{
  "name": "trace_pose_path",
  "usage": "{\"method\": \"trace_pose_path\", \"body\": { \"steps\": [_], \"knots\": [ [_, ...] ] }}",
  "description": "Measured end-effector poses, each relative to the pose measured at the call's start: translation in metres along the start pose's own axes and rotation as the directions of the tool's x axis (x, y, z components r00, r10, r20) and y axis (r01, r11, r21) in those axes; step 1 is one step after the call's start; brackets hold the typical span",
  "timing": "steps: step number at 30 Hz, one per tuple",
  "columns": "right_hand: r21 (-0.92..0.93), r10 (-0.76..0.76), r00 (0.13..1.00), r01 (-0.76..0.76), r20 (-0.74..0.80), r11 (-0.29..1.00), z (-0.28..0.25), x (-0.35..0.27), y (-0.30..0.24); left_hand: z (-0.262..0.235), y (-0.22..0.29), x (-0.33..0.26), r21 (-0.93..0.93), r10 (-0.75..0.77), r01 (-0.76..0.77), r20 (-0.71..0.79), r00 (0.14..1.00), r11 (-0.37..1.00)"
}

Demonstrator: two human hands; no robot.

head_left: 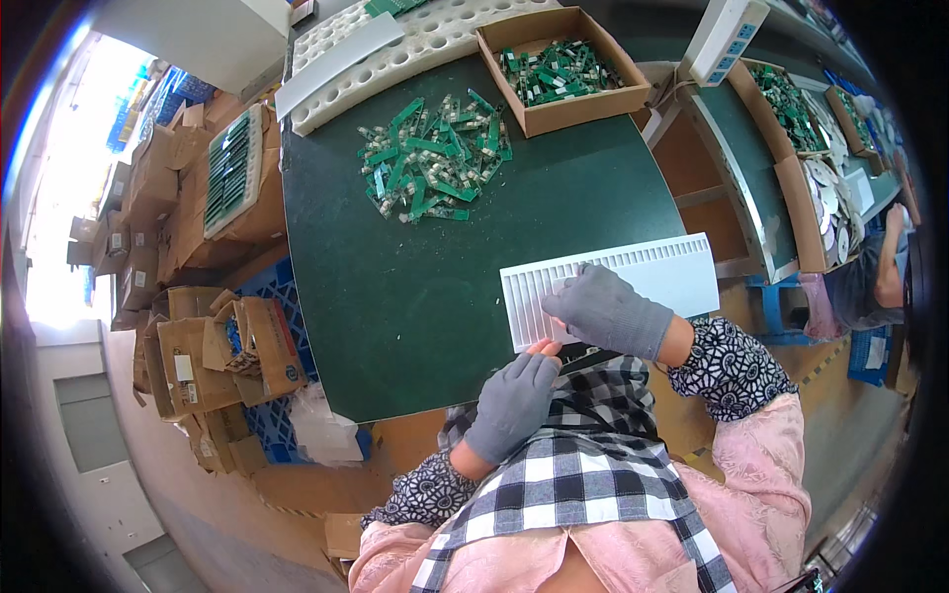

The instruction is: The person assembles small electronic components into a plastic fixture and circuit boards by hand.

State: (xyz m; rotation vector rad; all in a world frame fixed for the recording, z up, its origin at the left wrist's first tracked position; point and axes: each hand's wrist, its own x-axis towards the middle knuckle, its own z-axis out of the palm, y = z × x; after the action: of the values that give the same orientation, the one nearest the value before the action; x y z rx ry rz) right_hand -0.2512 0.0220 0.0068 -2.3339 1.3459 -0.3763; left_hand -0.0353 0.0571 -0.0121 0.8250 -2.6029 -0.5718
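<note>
A white slotted tray lies at the near right part of the green table, with a row of narrow ribs along its far and left sides. My right hand, in a grey glove with bare fingertips, is over the tray's middle. Its fingers are bent and drawn together near the slots; whatever they pinch is hidden. Close by, at the tray's near edge, my left hand wears the same kind of glove. Its fingers are pressed together, the tips almost meeting the right hand, and what they hold cannot be made out.
A loose pile of small green circuit boards lies on the table. Behind it are a cardboard box of more boards and a white foam tray. A power strip stands far right. Cartons are stacked left; another person sits right.
</note>
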Motion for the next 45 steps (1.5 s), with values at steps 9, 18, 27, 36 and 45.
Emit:
{"method": "trace_pose_path", "body": {
  "steps": [9, 18, 27, 36, 45],
  "knots": [
    [0.43, -0.083, 0.994, 0.043, 0.074, 0.902, -0.029, -0.01, -0.005, -0.008, 0.003, 0.005, 0.012, -0.1, 0.1, 0.087, 0.991, 0.995],
    [0.854, 0.606, 0.795, -0.328, 0.019, 0.403, 0.027, -0.046, -0.033, -0.029, -0.039, 0.027, -0.812, -0.414, 0.578, 0.5, 0.761, 0.081],
    [0.746, 0.596, 0.8, -0.352, -0.074, 0.565, 0.028, -0.03, -0.042, -0.032, -0.04, 0.028, -0.789, -0.403, 0.604, 0.521, 0.752, 0.107],
    [0.732, 0.599, 0.797, -0.359, -0.083, 0.58, 0.03, -0.031, -0.044, -0.033, -0.04, 0.027, -0.791, -0.387, 0.603, 0.527, 0.756, 0.101],
    [0.709, 0.615, 0.783, -0.381, -0.095, 0.594, 0.033, -0.03, -0.044, -0.03, -0.04, 0.027, -0.791, -0.403, 0.604, 0.523, 0.751, 0.097]
  ]
}}
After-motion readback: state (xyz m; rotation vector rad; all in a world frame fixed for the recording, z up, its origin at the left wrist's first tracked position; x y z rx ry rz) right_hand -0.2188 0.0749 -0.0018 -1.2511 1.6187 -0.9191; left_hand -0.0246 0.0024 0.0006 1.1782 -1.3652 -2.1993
